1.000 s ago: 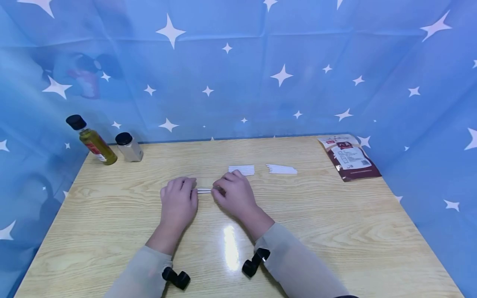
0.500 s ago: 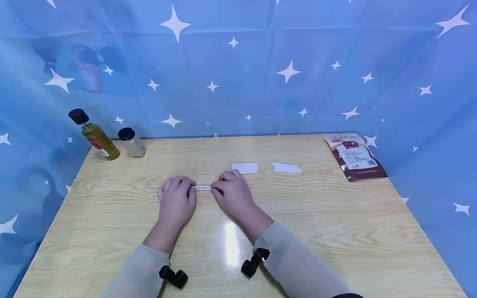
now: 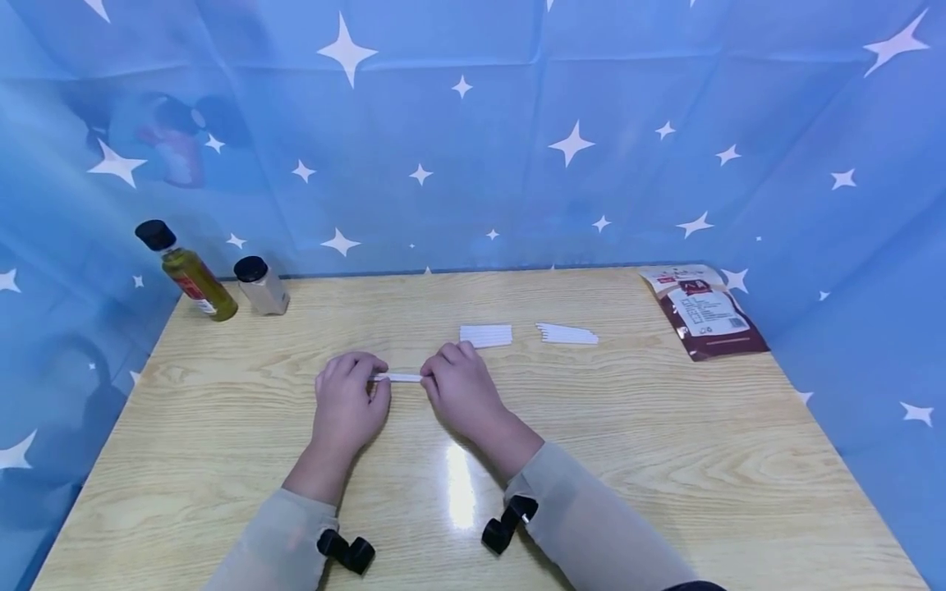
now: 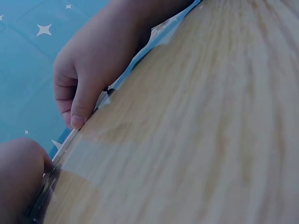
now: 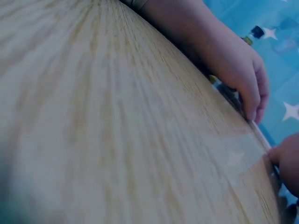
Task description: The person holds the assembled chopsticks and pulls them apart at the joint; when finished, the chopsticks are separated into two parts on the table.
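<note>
Several thin white sticks (image 3: 403,377) lie side by side on the wooden table in the head view, stretched between both hands. At their left end my left hand (image 3: 347,406) pinches them with thumb and fingers. My right hand (image 3: 461,392) pinches the opposite end, its fingers bent. In the left wrist view, the right hand (image 4: 96,60) has thumb and fingertips down on the white sticks (image 4: 66,145). The right wrist view shows the left hand (image 5: 233,65) holding the far end. Fingers hide both stick ends, so how many lie there cannot be told.
Behind the right hand is a neat row of white sticks (image 3: 486,335), with a fanned group of white sticks (image 3: 567,333) to its right. An oil bottle (image 3: 195,283) and a black-lidded jar (image 3: 263,287) stand back left. A maroon pouch (image 3: 702,316) lies back right.
The gap seen between the held sticks a second ago has closed, and they now look like one narrow strip. Both hands shift only slightly, and the head view moves a little.
</note>
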A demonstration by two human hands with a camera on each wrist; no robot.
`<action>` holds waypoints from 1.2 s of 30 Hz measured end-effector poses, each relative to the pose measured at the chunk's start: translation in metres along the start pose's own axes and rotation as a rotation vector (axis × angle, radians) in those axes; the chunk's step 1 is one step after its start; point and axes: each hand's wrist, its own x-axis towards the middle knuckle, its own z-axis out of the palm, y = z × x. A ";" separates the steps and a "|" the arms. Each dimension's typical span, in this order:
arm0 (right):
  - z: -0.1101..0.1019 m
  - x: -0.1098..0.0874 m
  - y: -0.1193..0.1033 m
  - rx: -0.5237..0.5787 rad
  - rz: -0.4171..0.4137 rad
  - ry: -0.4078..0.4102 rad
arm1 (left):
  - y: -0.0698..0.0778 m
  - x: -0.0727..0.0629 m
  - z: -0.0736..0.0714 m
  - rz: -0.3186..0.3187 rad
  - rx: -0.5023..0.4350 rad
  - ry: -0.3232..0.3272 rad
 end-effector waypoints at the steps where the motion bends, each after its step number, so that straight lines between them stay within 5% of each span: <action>1: 0.000 0.000 -0.001 -0.001 0.011 -0.012 | 0.000 0.000 0.000 0.004 -0.005 0.005; 15: 0.002 -0.002 0.000 0.028 0.040 -0.020 | 0.002 0.001 -0.002 0.007 -0.002 0.005; 26: 0.001 -0.002 0.001 0.124 0.083 0.066 | 0.004 0.002 -0.002 -0.042 0.038 0.008; 36: 0.001 -0.004 0.003 0.164 0.083 0.133 | 0.004 0.001 -0.001 0.028 0.040 0.076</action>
